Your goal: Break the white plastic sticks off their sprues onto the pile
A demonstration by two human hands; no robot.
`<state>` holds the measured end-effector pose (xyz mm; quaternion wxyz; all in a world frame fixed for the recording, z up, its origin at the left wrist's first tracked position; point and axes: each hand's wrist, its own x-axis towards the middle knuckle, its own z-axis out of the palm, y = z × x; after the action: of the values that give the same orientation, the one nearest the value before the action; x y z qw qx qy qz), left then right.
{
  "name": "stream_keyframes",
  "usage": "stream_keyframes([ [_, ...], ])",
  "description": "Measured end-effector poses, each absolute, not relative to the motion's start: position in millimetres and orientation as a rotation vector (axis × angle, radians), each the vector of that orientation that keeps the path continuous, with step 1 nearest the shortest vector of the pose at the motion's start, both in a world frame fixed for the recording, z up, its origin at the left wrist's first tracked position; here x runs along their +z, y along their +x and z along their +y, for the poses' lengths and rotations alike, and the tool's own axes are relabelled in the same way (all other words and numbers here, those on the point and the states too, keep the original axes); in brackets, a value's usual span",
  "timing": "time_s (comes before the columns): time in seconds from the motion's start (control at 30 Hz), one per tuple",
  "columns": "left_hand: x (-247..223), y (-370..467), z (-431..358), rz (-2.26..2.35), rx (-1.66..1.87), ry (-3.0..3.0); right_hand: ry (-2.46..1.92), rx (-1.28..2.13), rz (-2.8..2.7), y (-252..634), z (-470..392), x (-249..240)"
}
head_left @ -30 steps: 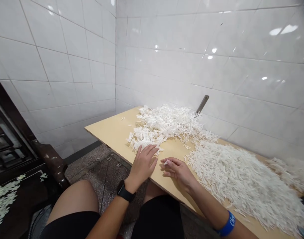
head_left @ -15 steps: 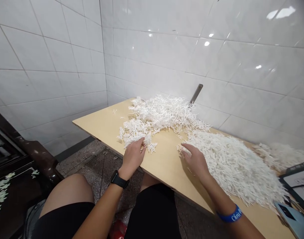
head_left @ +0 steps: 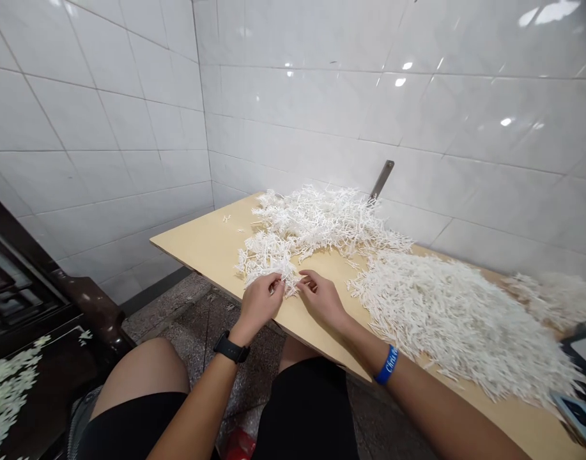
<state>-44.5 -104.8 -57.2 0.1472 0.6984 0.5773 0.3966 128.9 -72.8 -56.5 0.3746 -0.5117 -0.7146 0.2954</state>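
Note:
My left hand [head_left: 262, 298] is closed in a pinch on a white branching plastic sprig [head_left: 285, 271] at the near edge of a tangled cluster. Close beside it, my right hand [head_left: 321, 297] has its thumb and forefinger drawn together at the sprig's right side. What lies between those fingertips is too small to make out. Behind both hands spreads a larger heap of white branched sprigs [head_left: 316, 217]. To the right lies a broad pile of small loose white pieces [head_left: 460, 319].
The pale wooden board [head_left: 197, 239] stands against a tiled wall [head_left: 297, 128]. A metal bar [head_left: 381, 181] rises behind the heap. At the right edge lies a phone [head_left: 580, 415]. Dark carved wooden furniture [head_left: 77, 294] is at left, with pale green pieces [head_left: 9, 390] on it.
My right hand has moved left, from beside the loose pile to the sprig at my left hand. My left hand stays at the cluster. The view has shifted slightly.

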Motion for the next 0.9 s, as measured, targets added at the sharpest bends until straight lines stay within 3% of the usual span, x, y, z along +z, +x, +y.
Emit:
stream_keyframes([
  [0.23, -59, -42, -99, 1.594, 1.322, 1.684, -1.052, 1.390, -1.202, 131, -73, -55],
  [0.43, -58, -41, -95, 1.301, 1.519, 1.353, -0.835, 1.798, -1.280, 126, -82, -55],
  [0.9, -55, -42, -109, 1.089, 1.264, 1.538, -0.710, 1.888, -1.215, 133, -79, -49],
])
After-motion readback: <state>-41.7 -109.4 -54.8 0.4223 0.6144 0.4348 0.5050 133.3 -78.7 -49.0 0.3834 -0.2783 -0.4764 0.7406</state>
